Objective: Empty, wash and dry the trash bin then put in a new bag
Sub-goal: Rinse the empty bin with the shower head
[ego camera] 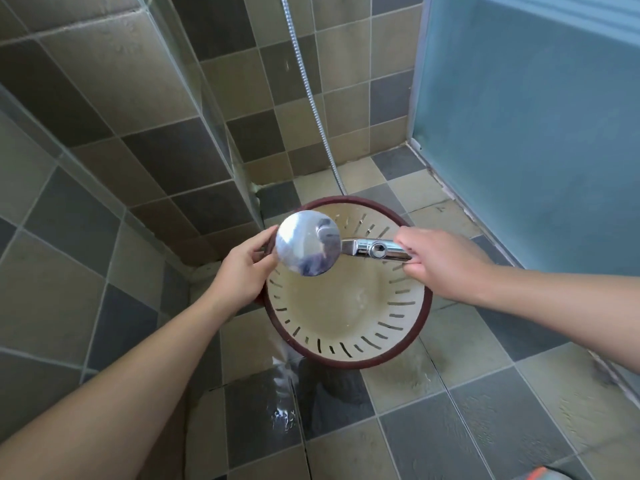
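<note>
Two hands rinsing the trash bin [346,306].
Left hand [242,271] grips its rim; right hand [440,261] clasps the shower head [308,247]; spray may escape through the slots.

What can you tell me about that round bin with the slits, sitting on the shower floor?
The trash bin is a round, plastic-looking basket, cream inside, with a dark red rim and a ring of narrow slits through its wall. It stands upright on the wet tiled floor near the corner, holding no bag or rubbish; its bottom looks wet. The left hand grips its rim, while the right hand holds a chrome shower head over its opening.
</note>
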